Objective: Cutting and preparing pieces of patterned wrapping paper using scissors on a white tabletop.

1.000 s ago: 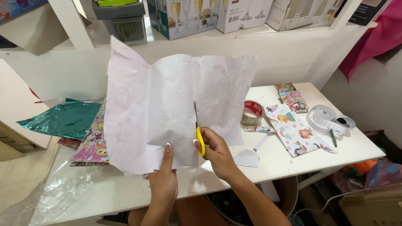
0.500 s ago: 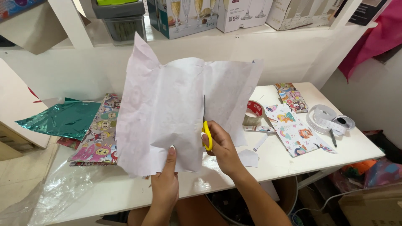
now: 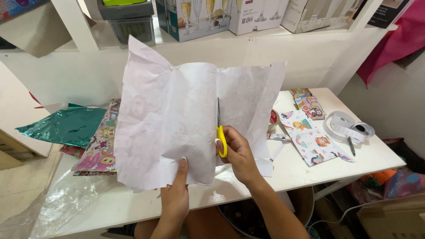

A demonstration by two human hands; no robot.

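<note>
My left hand (image 3: 175, 197) pinches the bottom edge of the white paper sheet (image 3: 168, 124), holding it upright above the white table (image 3: 133, 203) so the blades have taut paper to run through. My right hand (image 3: 239, 152) is closed around the yellow-handled scissors (image 3: 220, 132), blades pointing up into a slit. Sheet: creased, thin, faint print showing through.

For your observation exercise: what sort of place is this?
Probably a gift-wrapping or craft corner: patterned wrapping paper, green foil sheet and tape rolls on a white table.
</note>
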